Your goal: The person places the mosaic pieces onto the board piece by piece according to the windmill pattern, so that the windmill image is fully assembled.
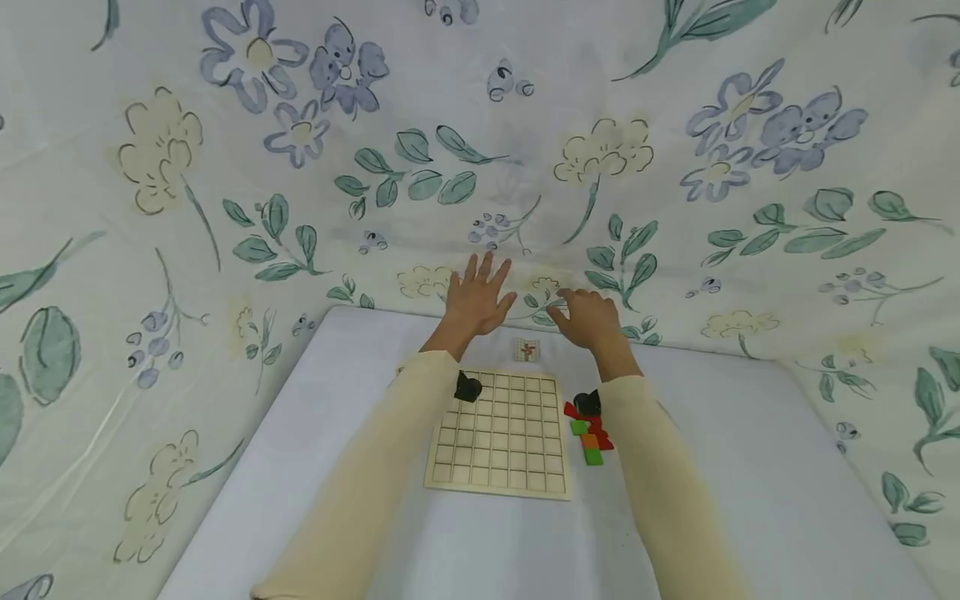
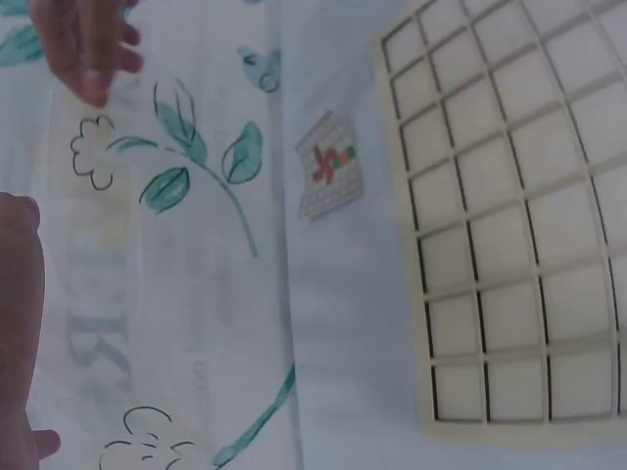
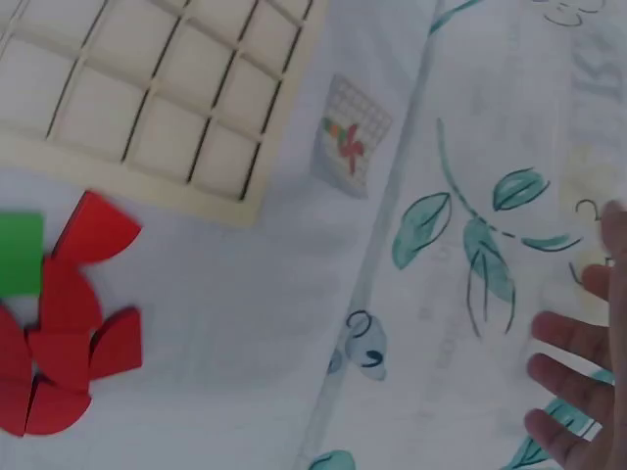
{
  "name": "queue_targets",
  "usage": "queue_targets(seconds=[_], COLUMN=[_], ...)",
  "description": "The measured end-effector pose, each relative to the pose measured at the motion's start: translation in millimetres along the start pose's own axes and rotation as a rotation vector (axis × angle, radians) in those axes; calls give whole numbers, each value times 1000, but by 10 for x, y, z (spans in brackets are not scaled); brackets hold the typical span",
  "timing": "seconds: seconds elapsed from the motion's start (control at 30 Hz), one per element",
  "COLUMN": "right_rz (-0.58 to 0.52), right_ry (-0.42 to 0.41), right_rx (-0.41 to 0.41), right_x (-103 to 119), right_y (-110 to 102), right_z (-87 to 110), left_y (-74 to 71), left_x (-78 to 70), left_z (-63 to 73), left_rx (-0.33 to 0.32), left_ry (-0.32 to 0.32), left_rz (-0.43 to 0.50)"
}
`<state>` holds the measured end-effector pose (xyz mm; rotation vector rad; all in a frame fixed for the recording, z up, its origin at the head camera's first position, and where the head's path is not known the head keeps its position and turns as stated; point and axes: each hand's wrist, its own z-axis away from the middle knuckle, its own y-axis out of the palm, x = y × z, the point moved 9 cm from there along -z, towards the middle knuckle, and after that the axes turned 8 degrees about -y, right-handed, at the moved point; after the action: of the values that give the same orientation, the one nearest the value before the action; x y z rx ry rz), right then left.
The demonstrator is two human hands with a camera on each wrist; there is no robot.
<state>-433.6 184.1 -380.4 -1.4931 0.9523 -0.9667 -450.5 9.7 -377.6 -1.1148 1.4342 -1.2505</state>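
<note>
My left hand (image 1: 477, 296) is held with its fingers spread, just past the far edge of the table and over the floral cloth. To its right, my right hand (image 1: 588, 318) hovers with loosely bent fingers and nothing in them. Between the hands and the grid board lies a small pattern card (image 1: 527, 350), printed with a red and green figure on a grid. The pale wooden grid board (image 1: 498, 437) has bare square cells. Beside its right edge sit red quarter-round pieces (image 3: 67, 352), green squares (image 1: 593, 457) and an orange square (image 1: 590, 442), partly behind the right sleeve.
A white-covered table (image 1: 360, 367) carries the board and pieces. Floral cloth (image 1: 420, 183) rises behind the table and along both sides. Small black cameras (image 1: 468, 387) sit on both wrists.
</note>
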Motion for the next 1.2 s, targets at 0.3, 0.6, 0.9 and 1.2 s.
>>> queue_targets(seconds=[0.3, 0.6, 0.9, 1.2], right_rz=[-101, -216, -112, -315], right_ry=[-62, -118, -122, 16], right_rx=[149, 169, 90, 103], right_x=[-310, -285, -295, -460], right_y=[614, 872, 884, 989], right_z=[526, 923, 1062, 1104], left_y=[379, 992, 1275, 1296], left_x=[126, 307, 603, 717], left_z=[599, 1205, 1584, 1728], left_rx=[91, 179, 136, 13], left_ry=[165, 151, 106, 103], left_rz=[70, 160, 137, 131])
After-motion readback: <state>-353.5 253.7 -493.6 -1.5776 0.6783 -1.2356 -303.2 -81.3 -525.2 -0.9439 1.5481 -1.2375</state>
